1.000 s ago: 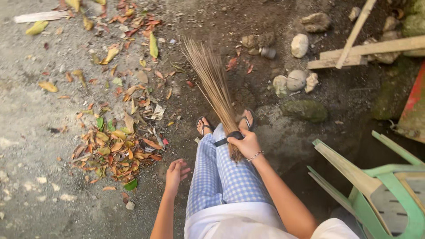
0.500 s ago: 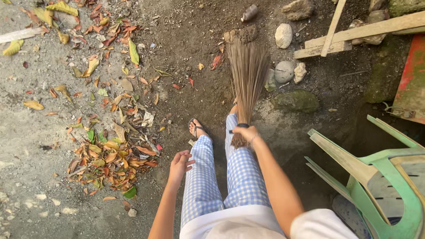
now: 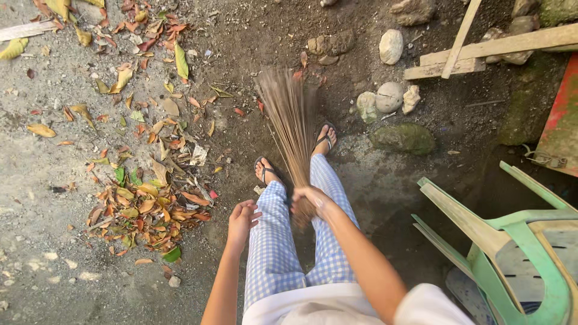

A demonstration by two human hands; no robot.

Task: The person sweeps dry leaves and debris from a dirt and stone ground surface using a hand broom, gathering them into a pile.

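While the right hand (image 3: 312, 198) grips the bound end of the broom (image 3: 291, 126), its bristles fan out blurred over the dark soil between the two sandalled feet. Beside it the left hand (image 3: 242, 218) hangs loose and holds nothing (fingers slightly curled) against the checked trousers. Leaves (image 3: 147, 207) lie heaped to the left. Ahead sit pale stones (image 3: 390, 96) and planks (image 3: 481, 51); a green chair (image 3: 518, 241) crowds the right.

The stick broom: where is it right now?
In the head view, the stick broom is centre frame, gripped by the right hand, its bristles fanned over the dirt between the sandalled feet.
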